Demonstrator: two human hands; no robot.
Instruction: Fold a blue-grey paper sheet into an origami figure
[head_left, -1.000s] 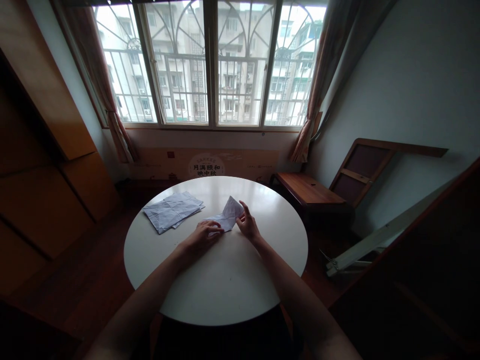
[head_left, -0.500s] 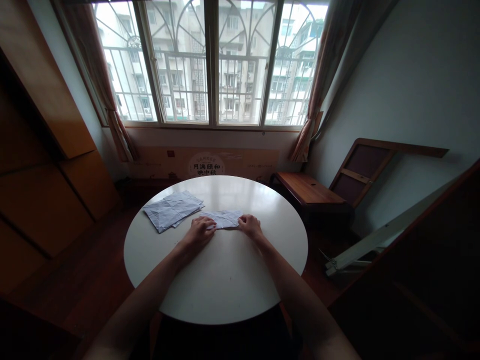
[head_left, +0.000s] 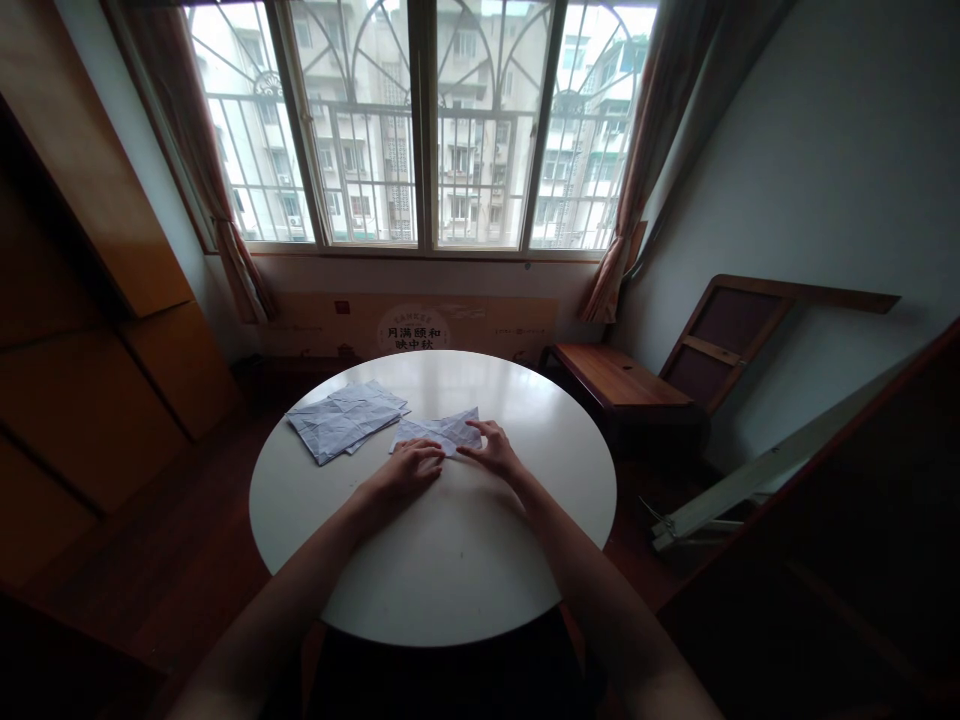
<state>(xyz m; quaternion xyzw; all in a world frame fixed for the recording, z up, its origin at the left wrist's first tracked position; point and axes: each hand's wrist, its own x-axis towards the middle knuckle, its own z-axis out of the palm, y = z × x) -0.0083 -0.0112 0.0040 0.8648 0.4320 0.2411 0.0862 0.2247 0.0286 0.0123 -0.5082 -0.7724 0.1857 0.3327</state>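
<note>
Since the earlier frame, the folded paper has spread wider and my right hand has slid inward along its near edge. Head view: both hands lie flat and open, gripping nothing. My left hand presses the paper's near left corner on the desk. Creased sheets lie beyond and left of my left hand.

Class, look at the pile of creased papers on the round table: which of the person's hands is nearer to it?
Left. The left hand lies just right of the pile; the right hand is farther right.
</note>
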